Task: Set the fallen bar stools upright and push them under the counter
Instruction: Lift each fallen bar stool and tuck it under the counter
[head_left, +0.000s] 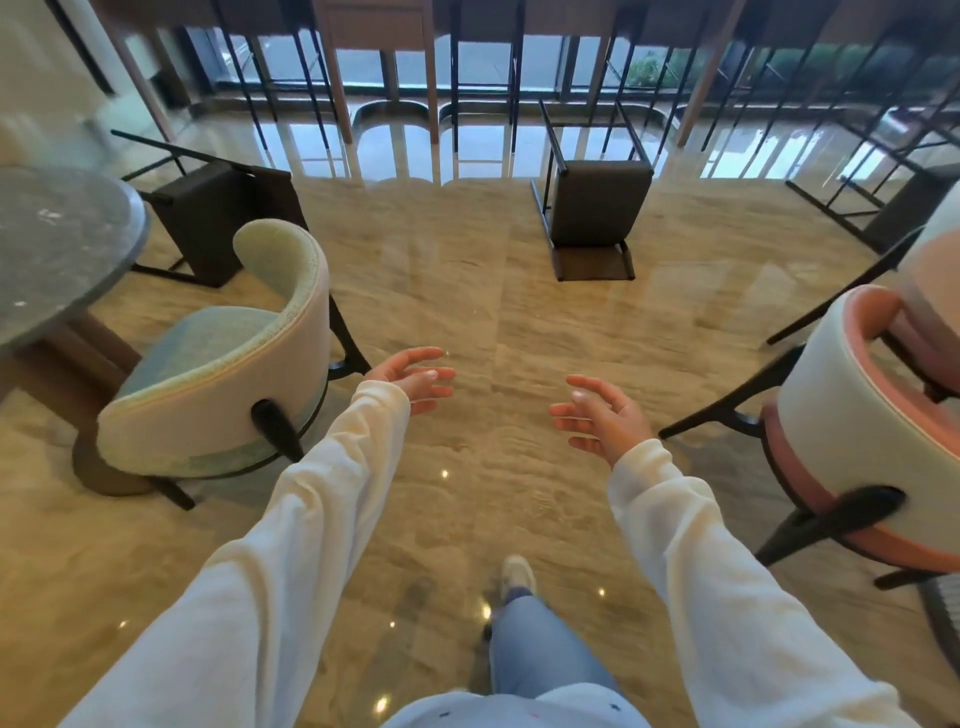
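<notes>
Obs.: three fallen bar stools on the floor (467, 291), none yet raised.
- centre stool (597, 213): on its back, backrest flat on the floor, legs pointing far toward the surface (376, 31). It lies straight ahead.
- left stool (223, 218): on its side, far-left, just behind the green armchair (223, 389) and near the round table (57, 244).
- right stool (904, 208): tipped over far-right, partly cut off by the frame edge, behind the pink armchair (857, 415).

Left grip (415, 379) and right grip (602, 415): both apart, fingers relaxed, palms turned inward, holding nothing. They are well short of any stool. Judgement: held out ready for a two-handed lift of the centre stool, the only one with a straight approach.

Room: an open lane of floor runs between the two armchairs to the centre stool. The armchairs crowd the left and right stools, so approach to those is tighter. Upright stools (483, 78) already stand under the surface; the gap beyond the centre stool's legs looks usable. The floor is glossy, so legs may slide when pushed.
</notes>
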